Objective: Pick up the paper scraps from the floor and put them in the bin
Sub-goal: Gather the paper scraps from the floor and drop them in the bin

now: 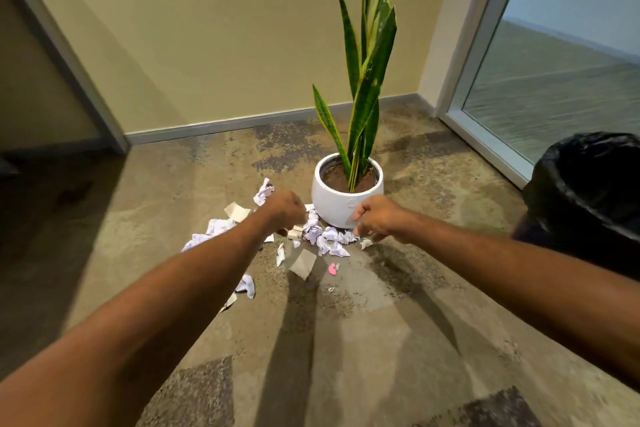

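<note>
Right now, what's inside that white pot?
The white pot holds brown soil and a tall snake plant with yellow-edged green leaves. Roots and anything below the soil surface are covered.

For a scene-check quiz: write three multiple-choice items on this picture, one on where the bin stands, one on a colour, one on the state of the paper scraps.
1. From the person's side, the bin stands:
A. left of the plant pot
B. right of the plant pot
C. behind the plant pot

2. The plant pot is:
A. terracotta
B. grey
C. white

3. The white paper scraps are mostly:
A. crumpled
B. rolled into tubes
C. stacked flat

Key:
1 B, the bin shows at the right edge while the plant pot sits mid-frame.
2 C, its round wall is plain white.
3 A, they lie as wrinkled wads beside the plant pot.
</note>
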